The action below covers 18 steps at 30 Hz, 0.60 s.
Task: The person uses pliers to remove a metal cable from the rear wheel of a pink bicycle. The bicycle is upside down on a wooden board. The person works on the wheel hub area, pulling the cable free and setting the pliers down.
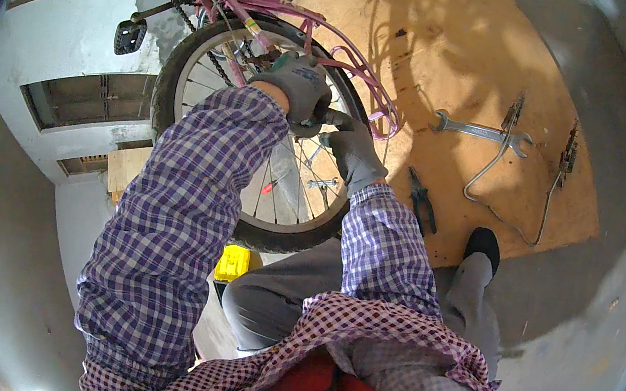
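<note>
A pink bicycle [246, 9] with a spoked wheel [241, 230], chain [219, 64] and pedal [130, 37] is in front of me. My left hand [299, 91], in a grey glove, is closed at the wheel's hub, just below a pink frame tube; what its fingers grip is hidden. My right hand [354, 153], also gloved, is beside it at the right side of the wheel, fingers bent inward round something too hidden to name. Small wrenches [322, 182] show through the spokes below my hands.
A plywood board [505, 55] on the right carries a large wrench [468, 128], black pliers [423, 202] and brackets with a looped wire [515, 218]. My foot [483, 246] is at its lower edge. A yellow case [233, 262] lies below the wheel. Shuttered openings [88, 99] are at left.
</note>
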### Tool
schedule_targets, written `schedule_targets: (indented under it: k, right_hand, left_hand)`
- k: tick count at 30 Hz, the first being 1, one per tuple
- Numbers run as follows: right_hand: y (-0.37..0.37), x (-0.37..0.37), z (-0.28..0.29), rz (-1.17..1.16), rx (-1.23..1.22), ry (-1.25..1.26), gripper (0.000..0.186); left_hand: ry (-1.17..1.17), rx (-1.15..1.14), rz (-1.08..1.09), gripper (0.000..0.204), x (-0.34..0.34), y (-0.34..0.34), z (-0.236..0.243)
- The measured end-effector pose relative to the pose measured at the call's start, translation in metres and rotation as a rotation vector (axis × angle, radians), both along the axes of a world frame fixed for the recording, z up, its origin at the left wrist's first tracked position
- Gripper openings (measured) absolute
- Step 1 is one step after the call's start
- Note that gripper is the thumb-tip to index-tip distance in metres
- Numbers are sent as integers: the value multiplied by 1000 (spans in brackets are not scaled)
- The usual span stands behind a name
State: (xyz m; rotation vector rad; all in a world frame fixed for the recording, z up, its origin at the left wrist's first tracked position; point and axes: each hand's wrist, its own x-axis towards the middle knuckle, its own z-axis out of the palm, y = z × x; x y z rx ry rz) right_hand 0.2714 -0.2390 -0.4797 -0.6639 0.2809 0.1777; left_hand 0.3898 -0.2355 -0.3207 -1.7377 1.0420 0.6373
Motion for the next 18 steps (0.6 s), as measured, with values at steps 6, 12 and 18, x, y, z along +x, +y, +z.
schedule_targets:
  k: [6,12,18]
  right_hand:
    - [5,-14,-50,-201,361,0,40]
    - [20,-109,-130,101,-1633,492,54]
    - [35,-186,-164,368,-1459,820,85]
  left_hand:
    - [-13,-37,46,35,0,-2,2]
    - [74,-9,-5,30,3,-5,6]
    - [80,115,-63,32,10,-8,-2]
